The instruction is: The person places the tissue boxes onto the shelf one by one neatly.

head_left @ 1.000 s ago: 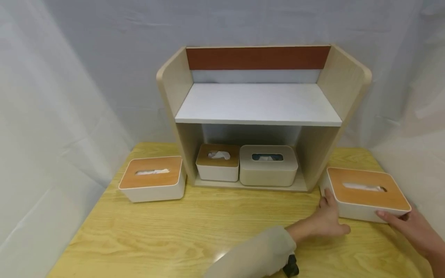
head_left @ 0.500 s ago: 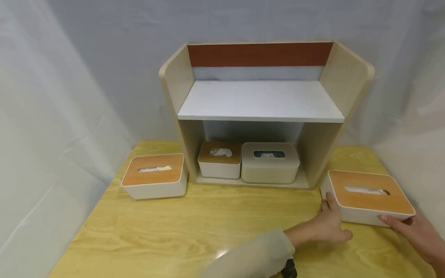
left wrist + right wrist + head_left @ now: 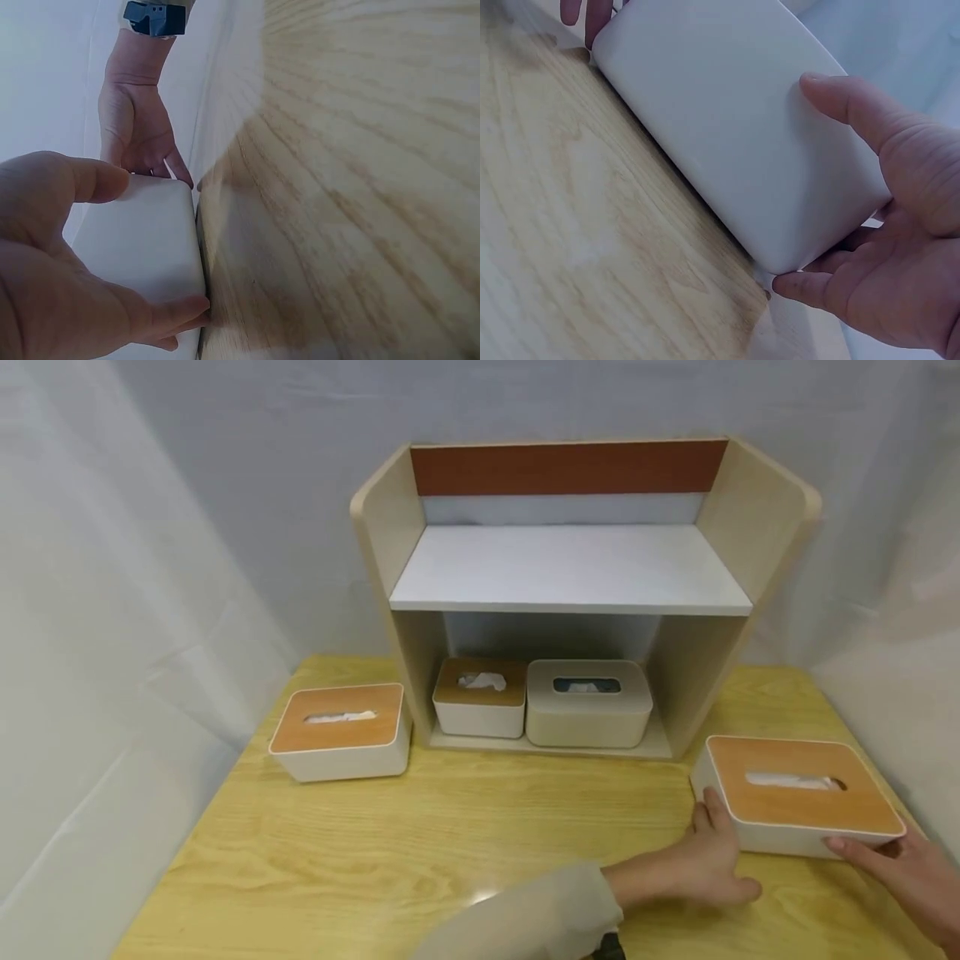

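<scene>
While the spread left hand [image 3: 708, 865] touches the tissue box [image 3: 798, 806], the right hand [image 3: 910, 878] grips its corner.

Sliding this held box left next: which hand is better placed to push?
Probably the right hand: it grips the tissue box at its right end; the left hand touches the left end.

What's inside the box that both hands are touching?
In the box, what looks like white tissue shows through the orange-brown lid; anything deeper is covered.
</scene>
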`<action>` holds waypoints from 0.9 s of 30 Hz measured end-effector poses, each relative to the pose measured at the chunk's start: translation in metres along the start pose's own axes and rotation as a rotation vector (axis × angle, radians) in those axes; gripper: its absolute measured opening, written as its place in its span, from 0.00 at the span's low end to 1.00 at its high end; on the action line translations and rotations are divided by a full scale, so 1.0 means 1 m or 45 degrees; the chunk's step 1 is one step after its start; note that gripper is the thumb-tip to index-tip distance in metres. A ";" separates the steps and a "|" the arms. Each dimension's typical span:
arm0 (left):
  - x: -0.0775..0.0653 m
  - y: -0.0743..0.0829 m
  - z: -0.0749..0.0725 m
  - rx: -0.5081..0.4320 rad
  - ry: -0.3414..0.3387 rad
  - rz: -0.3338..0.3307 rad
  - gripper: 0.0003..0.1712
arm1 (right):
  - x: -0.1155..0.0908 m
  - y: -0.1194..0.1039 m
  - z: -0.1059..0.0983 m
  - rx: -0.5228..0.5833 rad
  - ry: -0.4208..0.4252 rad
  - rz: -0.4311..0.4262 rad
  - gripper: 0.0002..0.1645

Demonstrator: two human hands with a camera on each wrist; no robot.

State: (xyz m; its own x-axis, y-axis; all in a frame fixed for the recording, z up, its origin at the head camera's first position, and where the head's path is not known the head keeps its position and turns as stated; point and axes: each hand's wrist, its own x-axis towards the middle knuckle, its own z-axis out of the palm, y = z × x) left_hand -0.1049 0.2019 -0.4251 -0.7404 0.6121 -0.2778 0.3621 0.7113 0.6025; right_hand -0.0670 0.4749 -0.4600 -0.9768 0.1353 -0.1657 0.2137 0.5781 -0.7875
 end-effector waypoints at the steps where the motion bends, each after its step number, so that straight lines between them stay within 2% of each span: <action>1: -0.002 -0.001 0.000 -0.023 -0.006 -0.005 0.66 | -0.001 -0.002 0.001 -0.005 -0.004 0.017 0.55; 6: -0.014 -0.007 -0.002 -0.048 -0.043 -0.001 0.65 | -0.008 -0.012 0.008 -0.002 -0.010 -0.009 0.57; 8: -0.018 -0.010 -0.002 -0.017 -0.045 0.007 0.65 | -0.011 -0.016 0.012 -0.008 -0.015 -0.027 0.58; 11: -0.025 -0.013 -0.004 -0.009 -0.052 0.014 0.64 | -0.014 -0.024 0.014 -0.040 -0.041 0.003 0.60; 15: -0.032 -0.019 -0.008 -0.077 -0.088 0.014 0.63 | -0.015 -0.035 0.017 -0.102 -0.046 0.042 0.62; 23: -0.047 -0.029 -0.014 -0.159 -0.097 -0.010 0.63 | -0.021 -0.044 0.027 -0.151 -0.021 -0.004 0.62; 27: -0.056 -0.037 -0.020 -0.205 -0.108 -0.023 0.64 | -0.024 -0.050 0.034 -0.177 -0.011 0.009 0.62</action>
State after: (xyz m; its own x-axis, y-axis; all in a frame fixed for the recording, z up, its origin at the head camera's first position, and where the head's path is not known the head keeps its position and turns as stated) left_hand -0.0885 0.1342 -0.4166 -0.6933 0.6313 -0.3475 0.2489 0.6623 0.7067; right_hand -0.0550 0.4151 -0.4368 -0.9753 0.1331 -0.1764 0.2192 0.6835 -0.6963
